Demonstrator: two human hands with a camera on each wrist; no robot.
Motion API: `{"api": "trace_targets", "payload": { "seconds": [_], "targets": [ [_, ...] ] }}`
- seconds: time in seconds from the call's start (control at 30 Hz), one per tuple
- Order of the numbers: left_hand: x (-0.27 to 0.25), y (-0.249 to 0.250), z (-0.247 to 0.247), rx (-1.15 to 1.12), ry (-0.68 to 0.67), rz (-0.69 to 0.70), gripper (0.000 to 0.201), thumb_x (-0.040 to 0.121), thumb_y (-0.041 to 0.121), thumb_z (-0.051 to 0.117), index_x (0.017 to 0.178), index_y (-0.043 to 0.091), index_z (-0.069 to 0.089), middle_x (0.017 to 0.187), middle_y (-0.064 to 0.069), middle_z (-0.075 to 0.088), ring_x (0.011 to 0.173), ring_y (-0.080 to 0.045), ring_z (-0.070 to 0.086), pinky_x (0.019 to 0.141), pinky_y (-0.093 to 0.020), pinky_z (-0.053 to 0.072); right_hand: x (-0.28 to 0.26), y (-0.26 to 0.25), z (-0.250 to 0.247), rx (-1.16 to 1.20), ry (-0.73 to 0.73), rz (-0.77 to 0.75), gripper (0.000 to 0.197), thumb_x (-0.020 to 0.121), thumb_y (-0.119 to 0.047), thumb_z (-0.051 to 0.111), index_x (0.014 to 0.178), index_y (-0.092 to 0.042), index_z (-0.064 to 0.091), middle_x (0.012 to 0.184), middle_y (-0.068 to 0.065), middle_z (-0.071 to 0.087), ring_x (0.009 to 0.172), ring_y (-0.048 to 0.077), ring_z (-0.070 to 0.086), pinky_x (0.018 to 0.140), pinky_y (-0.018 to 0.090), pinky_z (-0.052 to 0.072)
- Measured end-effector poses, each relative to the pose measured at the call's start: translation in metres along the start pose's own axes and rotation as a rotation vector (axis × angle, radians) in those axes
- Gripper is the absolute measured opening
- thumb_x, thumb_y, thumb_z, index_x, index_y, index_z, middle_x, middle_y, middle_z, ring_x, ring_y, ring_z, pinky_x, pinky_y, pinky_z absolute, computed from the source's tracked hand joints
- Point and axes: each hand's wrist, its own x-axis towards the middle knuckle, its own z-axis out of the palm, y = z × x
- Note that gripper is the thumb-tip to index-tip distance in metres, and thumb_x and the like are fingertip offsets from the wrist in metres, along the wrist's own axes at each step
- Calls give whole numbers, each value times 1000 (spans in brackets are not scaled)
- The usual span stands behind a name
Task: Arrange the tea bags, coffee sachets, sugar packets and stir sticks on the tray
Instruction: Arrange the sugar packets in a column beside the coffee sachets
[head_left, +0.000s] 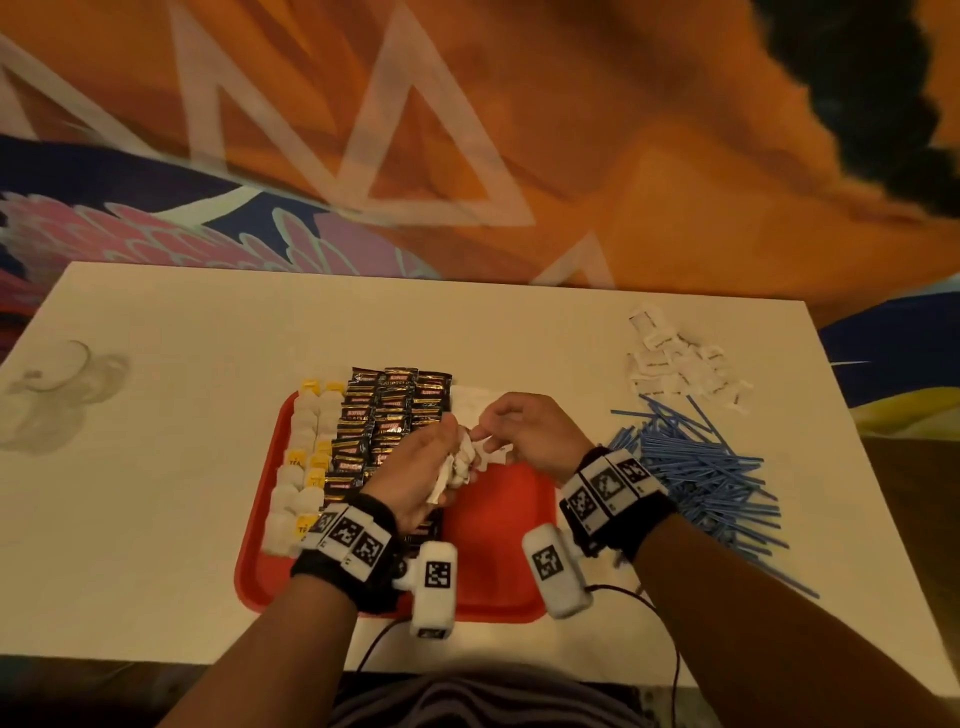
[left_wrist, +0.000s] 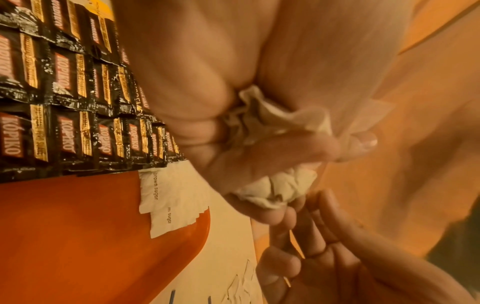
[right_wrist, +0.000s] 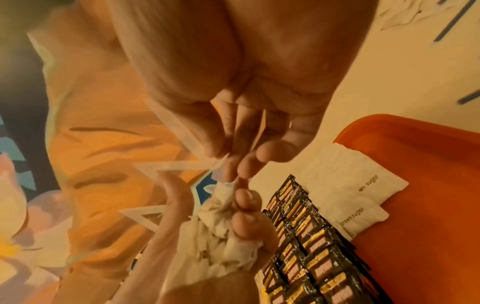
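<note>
Over the red tray (head_left: 498, 566) my left hand (head_left: 415, 467) grips a crumpled bunch of white sugar packets (head_left: 460, 467). My right hand (head_left: 491, 428) pinches the top of one packet in that bunch (right_wrist: 221, 197) with thumb and fingertips (right_wrist: 241, 166). The tray holds tea bags (head_left: 304, 467) in columns on its left and black coffee sachets (head_left: 384, 410) in rows in the middle. Two brown sugar packets (right_wrist: 350, 191) lie flat at its far right corner, beside the sachets (left_wrist: 64, 102). The left wrist view shows the bunch (left_wrist: 275, 127) squeezed in my palm.
A loose pile of sugar packets (head_left: 680, 364) lies on the white table at the far right. Many blue stir sticks (head_left: 696, 467) are scattered below it. A clear glass (head_left: 62, 384) stands at the left edge. The tray's right half (left_wrist: 78, 236) is bare red.
</note>
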Motion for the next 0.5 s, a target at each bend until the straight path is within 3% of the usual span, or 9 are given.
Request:
{"api": "trace_targets", "payload": {
  "seconds": [0.07, 0.17, 0.33, 0.5],
  "targets": [
    [-1, 0, 3, -3, -9, 19, 50, 93, 54, 39, 98, 7, 55, 59, -2, 61, 44, -9, 49, 34, -17, 30, -3, -1, 0, -110, -18, -22, 9, 83, -19, 75, 77, -18, 68, 80, 2, 72, 70, 10, 63, 57, 22, 46],
    [1, -2, 5, 20, -24, 33, 57, 83, 61, 44, 102, 8, 54, 66, -7, 60, 48, -12, 48, 34, -19, 30, -5, -1, 3, -246, -44, -38, 15, 80, -16, 77, 72, -24, 68, 73, -7, 68, 74, 9, 64, 68, 29, 51],
    [-1, -4, 3, 23, 16, 44, 41, 80, 46, 61, 99, 10, 64, 72, -2, 62, 57, -11, 53, 37, -18, 29, -8, -2, -2, -19, 61, 48, 16, 87, -5, 68, 76, -13, 61, 77, 10, 68, 70, 20, 68, 51, 23, 48],
    [3, -8, -1, 19, 169, 102, 10, 90, 21, 70, 85, 13, 68, 72, -1, 61, 56, -10, 51, 41, -21, 35, -12, -2, -1, 35, 81, 35, 13, 90, -3, 64, 82, -9, 57, 73, 9, 66, 64, 18, 71, 51, 22, 51]
  ]
}}
